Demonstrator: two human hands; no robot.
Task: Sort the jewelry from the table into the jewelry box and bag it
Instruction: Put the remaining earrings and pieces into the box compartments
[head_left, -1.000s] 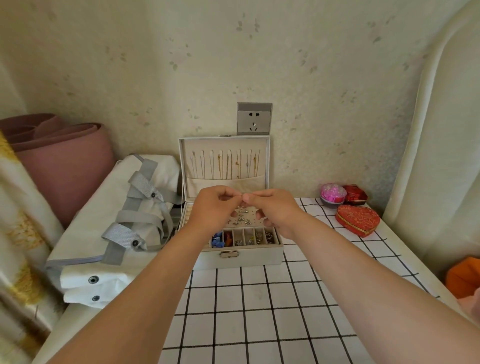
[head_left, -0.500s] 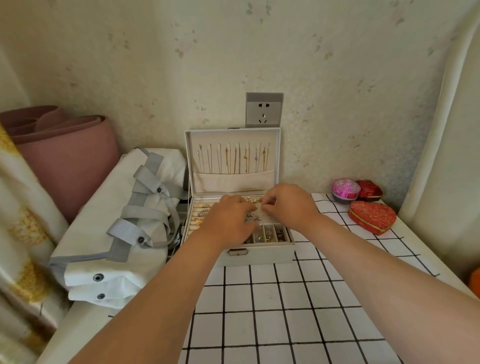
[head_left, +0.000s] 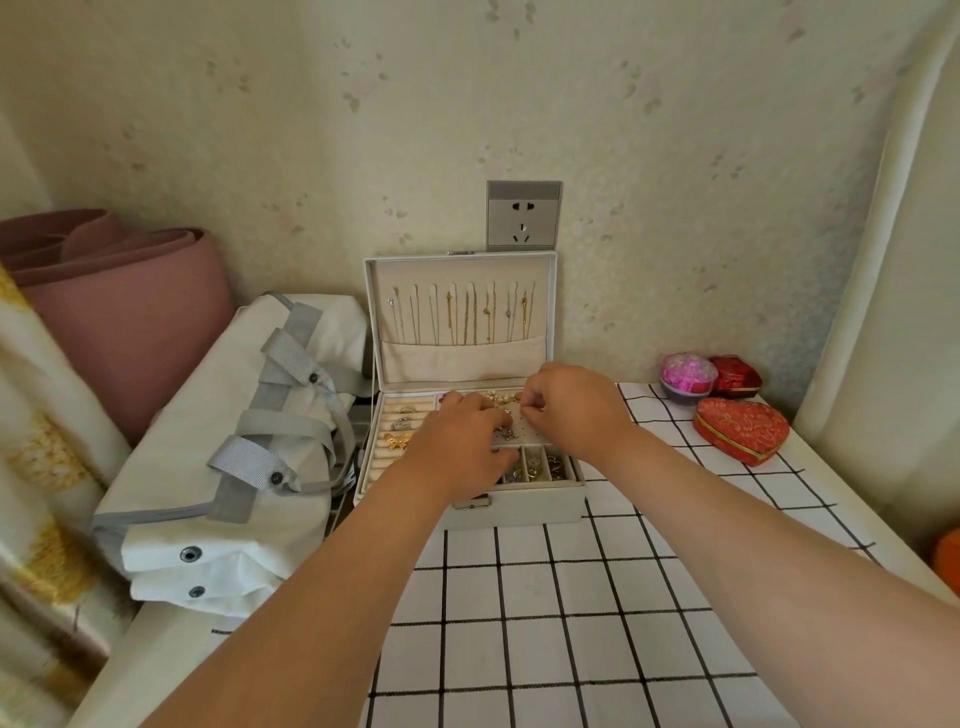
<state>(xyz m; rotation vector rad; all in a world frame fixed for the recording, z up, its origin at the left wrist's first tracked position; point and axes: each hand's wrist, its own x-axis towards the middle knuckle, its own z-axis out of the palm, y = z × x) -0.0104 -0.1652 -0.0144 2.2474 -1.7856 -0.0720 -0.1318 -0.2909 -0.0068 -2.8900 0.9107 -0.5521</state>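
The counter (head_left: 571, 649) fills the near half of the scene under a white cloth with a black grid. On its left side lies the bag (head_left: 197, 467), white fabric with grey straps and dark snaps, lying flat and folded at its near end. A rolled pink mat (head_left: 124, 301) lies at the far left, beyond it.

The jewelry box (head_left: 530, 506) sits at the far middle of the counter, just right of the bag. It is pale grey with a small metal clasp on its near wall. Its lid (head_left: 462, 358) stands upright against the wall, lined in cream, and thin gold and silver necklaces (head_left: 462, 317) hang from a row of hooks into a pocket. In the tray, cream ring rolls (head_left: 397, 415) run down the left side and carry a few silver pieces and a gold bow (head_left: 397, 441). A pierced earring panel (head_left: 511, 434) fills the middle, and small compartments (head_left: 543, 465) with mixed pieces line the near edge.

Both hands reach into the tray. The left hand (head_left: 457, 447) lies palm down over its middle, and I cannot tell whether its grip is apart or together. The right hand (head_left: 571, 410) hovers at the far right of the panel with its fingers curled and the tips drawn close. Whether that grip is clamped on a piece is too small to tell.

At the far right of the counter are a red heart-shaped box (head_left: 743, 428), a round pink case (head_left: 688, 375) and a small red box (head_left: 736, 373).
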